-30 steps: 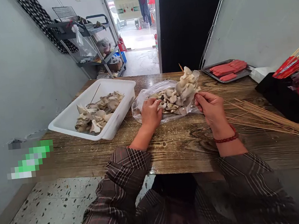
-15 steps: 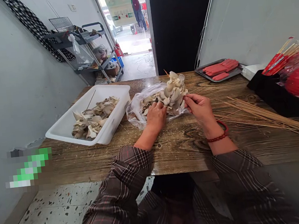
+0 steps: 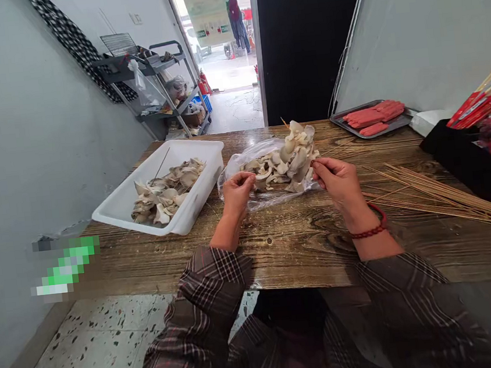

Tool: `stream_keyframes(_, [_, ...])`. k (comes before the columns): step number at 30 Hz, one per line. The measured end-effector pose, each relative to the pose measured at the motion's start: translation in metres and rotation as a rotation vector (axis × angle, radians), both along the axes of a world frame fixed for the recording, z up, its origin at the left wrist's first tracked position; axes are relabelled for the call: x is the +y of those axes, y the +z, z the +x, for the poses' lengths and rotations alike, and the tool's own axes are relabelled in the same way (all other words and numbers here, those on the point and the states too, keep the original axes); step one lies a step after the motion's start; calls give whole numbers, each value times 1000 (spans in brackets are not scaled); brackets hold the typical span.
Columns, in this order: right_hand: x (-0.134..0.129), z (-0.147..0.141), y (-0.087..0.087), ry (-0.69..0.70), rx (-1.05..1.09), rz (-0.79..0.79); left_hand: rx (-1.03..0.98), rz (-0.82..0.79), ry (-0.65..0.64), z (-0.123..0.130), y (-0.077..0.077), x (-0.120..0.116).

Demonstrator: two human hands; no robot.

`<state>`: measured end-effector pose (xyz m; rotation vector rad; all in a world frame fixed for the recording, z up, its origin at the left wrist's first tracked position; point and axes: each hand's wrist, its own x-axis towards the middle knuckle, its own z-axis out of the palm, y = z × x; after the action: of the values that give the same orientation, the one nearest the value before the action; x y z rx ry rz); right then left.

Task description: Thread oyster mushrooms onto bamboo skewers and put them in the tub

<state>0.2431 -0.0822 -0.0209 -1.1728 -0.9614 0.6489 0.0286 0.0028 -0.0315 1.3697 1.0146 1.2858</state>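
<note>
My right hand [image 3: 337, 181] is closed around the lower end of a skewer of oyster mushrooms [image 3: 298, 154]. The pale grey pieces are bunched along the stick, which leans up and to the left with its tip [image 3: 283, 122] bare. My left hand [image 3: 236, 194] is pinched closed, with a small oyster mushroom piece [image 3: 263, 177] at its fingertips. Between the hands lies an open clear plastic bag [image 3: 231, 167] holding loose oyster mushrooms [image 3: 276, 176]. The lower stick is mostly hidden by mushrooms and fingers.
A white plastic tub [image 3: 203, 195] with mushroom skewers stands at left. Loose bamboo skewers [image 3: 443, 189] spread over the wooden table [image 3: 288, 255] at right. Behind them are a dark tray [image 3: 397, 126] of pink sticks [image 3: 370, 117] and a black box [image 3: 457, 153].
My left hand has drawn back left from the mushrooms in the bag, now with a piece at its fingertips. My right hand still grips the skewer. The view has shifted slightly.
</note>
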Motion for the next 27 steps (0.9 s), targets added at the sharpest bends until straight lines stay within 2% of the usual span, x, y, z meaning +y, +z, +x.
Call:
stream_keyframes(8, [-2,-2,0,34,29,-18,-122,-67,-26,-4,9,-4])
stream_keyframes(17, [-4,-3,-8,255,-293,-162,-319,-159,-47,-5,16,-5])
stream_keyframes(24, [-5,-3,-8,207,-253,-200,-449,-152,-72,-7,13,-2])
stream_keyframes(27, [-5,-2,-9,202,-246,-201,-441,-148,-84,-6,11,-1])
